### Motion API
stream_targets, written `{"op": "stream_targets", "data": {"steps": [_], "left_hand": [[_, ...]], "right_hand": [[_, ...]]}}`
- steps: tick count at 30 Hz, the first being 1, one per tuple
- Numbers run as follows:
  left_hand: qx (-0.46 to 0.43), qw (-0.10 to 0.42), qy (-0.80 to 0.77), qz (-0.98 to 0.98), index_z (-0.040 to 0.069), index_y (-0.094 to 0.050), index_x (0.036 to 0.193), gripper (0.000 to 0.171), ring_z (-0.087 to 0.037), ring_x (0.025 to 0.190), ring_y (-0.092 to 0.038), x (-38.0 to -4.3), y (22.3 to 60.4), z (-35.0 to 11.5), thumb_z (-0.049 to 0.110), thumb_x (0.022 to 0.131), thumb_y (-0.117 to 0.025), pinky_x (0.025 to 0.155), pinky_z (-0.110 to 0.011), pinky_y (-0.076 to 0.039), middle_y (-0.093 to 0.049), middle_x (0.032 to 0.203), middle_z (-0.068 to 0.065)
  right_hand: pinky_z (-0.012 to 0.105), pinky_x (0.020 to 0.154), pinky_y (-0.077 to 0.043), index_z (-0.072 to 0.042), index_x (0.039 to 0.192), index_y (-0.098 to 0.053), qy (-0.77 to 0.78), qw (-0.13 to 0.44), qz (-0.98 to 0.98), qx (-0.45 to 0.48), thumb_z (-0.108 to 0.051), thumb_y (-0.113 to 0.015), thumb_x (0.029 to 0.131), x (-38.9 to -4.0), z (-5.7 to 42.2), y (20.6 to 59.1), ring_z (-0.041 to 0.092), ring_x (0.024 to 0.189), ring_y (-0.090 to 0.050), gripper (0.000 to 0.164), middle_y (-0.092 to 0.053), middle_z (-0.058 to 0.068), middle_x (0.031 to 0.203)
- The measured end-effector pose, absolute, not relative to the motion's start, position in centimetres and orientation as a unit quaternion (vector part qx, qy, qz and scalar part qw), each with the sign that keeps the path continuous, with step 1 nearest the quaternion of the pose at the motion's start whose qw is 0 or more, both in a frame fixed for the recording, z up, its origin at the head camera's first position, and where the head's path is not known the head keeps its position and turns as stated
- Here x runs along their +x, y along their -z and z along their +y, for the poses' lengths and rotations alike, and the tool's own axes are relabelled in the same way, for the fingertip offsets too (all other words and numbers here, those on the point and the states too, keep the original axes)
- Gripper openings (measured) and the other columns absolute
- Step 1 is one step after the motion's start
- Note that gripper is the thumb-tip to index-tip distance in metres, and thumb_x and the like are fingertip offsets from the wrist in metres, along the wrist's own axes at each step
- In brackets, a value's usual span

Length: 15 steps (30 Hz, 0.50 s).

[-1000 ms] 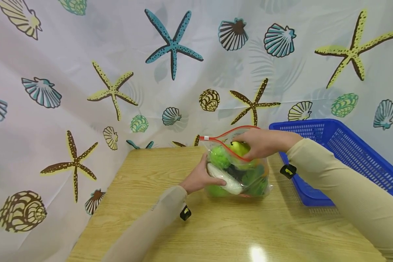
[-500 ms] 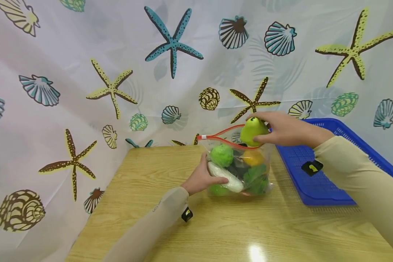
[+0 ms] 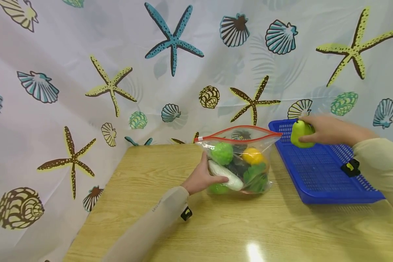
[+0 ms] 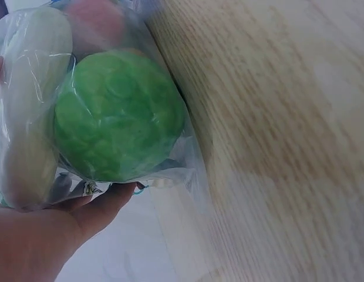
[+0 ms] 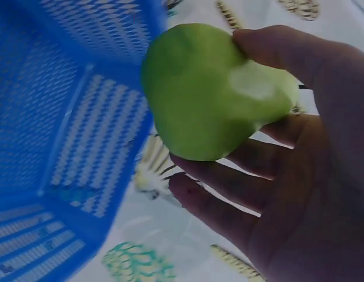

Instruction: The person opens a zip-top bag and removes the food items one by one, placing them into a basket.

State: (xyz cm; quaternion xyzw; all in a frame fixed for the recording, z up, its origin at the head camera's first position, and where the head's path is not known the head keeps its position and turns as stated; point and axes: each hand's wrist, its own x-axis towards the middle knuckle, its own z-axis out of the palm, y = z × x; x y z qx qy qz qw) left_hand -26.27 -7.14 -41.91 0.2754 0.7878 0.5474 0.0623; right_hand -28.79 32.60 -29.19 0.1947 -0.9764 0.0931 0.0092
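A clear zip bag (image 3: pixel 239 189) with a red zip edge stands upright on the wooden table, its mouth parted. Through the plastic show a white elongated vegetable (image 3: pixel 225 176), a round green bumpy fruit (image 4: pixel 118 116), an orange-yellow fruit (image 3: pixel 252 156), dark items and leafy greens (image 3: pixel 255 177). My left hand (image 3: pixel 203 177) grips the bag's left side, thumb across the front over the white vegetable. In my right hand (image 3: pixel 327 130) is a green pear (image 5: pixel 196 94), pinched between thumb and fingers over the blue basket (image 3: pixel 314 198).
The blue plastic basket with perforated walls sits right of the bag, and its visible floor is bare. A curtain (image 3: pixel 170 91) printed with starfish and shells hangs behind the table (image 3: pixel 144 189). Bare wood stretches left and front of the bag.
My right hand has lifted the pear out of the bag and carried it right, over the basket. The bag's mouth now shows in full. My left hand has kept its grip.
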Motion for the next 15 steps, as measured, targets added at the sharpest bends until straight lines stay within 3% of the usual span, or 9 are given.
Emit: {"op": "stream_targets", "data": {"steps": [7,11,15], "left_hand": [[0.272,0.071,-0.541,0.793,0.031,-0.006,0.147,0.107,-0.008,0.12,-0.039,-25.1,40.3,-7.0,0.024,0.073,-0.083,0.105,-0.044,-0.033,-0.038,0.14,0.003],[0.281,0.069,-0.547,0.786,0.034,-0.005,0.147,0.108,-0.009,0.119,-0.042,-25.1,40.3,-6.8,0.022,0.073,-0.084,0.105,-0.041,-0.034,-0.039,0.14,0.004],[0.285,0.071,-0.548,0.783,0.034,-0.004,0.147,0.109,-0.01,0.117,-0.044,-25.2,40.3,-6.8,0.02,0.073,-0.083,0.104,-0.042,-0.036,-0.039,0.139,0.004]], "right_hand": [[0.044,0.06,-0.053,0.015,0.119,-0.05,-0.089,-0.061,-0.978,0.178,-0.024,-0.074,0.079,-29.6,35.6,33.1,0.023,0.071,-0.055,0.06,-0.062,0.013,0.085],[0.054,0.071,-0.053,0.015,0.12,-0.052,-0.073,-0.072,-0.98,0.172,-0.017,-0.073,0.079,-29.6,36.2,34.0,0.041,0.086,-0.058,0.056,-0.062,0.029,0.098],[0.06,0.075,-0.05,0.013,0.124,-0.051,-0.031,-0.069,-0.982,0.174,-0.014,-0.07,0.081,-29.4,35.6,33.9,0.049,0.099,-0.052,0.054,-0.055,0.038,0.114]]}}
